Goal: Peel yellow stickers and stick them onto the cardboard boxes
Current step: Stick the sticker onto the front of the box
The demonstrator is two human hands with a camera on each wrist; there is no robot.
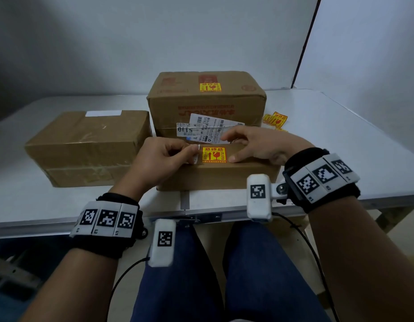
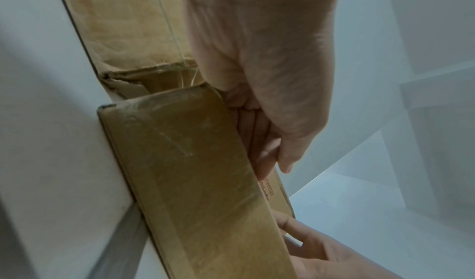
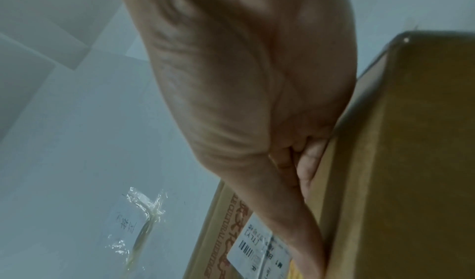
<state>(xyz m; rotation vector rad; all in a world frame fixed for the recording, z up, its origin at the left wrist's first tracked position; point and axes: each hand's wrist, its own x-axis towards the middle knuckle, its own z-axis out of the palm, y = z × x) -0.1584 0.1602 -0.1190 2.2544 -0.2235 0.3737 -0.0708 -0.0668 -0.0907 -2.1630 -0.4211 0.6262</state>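
Yellow fragile sticker point(image 1: 214, 154) lies on near box point(image 1: 224, 175) top; right hand point(image 1: 252, 145) fingers flat, pinning its edge, while left hand point(image 1: 161, 156) pinches white backing strip point(image 1: 196, 154) to draw it clear

The left hand point(image 1: 159, 156) is hiding the near box's point(image 1: 220, 175) top left corner. The yellow sticker's point(image 1: 213, 154) small print is blurring. At right, the spare stickers point(image 1: 275, 119) are lying partly behind the right hand point(image 1: 254, 145).
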